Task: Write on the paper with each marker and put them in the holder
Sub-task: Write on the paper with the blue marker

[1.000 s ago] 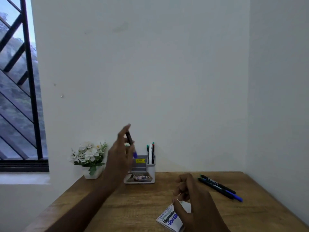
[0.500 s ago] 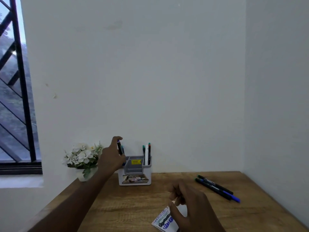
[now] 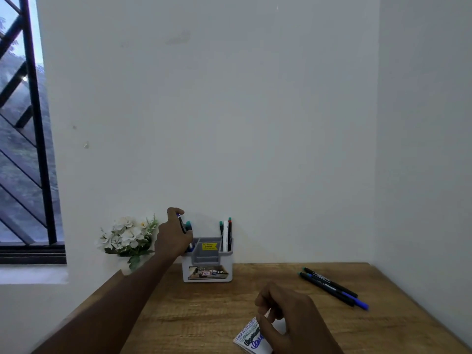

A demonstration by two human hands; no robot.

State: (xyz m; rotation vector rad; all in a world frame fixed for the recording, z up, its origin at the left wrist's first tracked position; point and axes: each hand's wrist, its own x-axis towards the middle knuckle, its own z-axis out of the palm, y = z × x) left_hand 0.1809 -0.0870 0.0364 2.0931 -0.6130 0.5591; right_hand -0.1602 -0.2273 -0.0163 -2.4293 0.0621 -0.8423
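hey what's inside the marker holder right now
In the marker holder, three markers stand at right; at left, a teal-capped one beside the marker the left hand grips. Lower ends are hidden.

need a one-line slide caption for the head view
Left hand lowers a marker into the holder; right hand rests on the paper; two markers lie on the table.

The paper is partly hidden under the right hand, its writing illegible.
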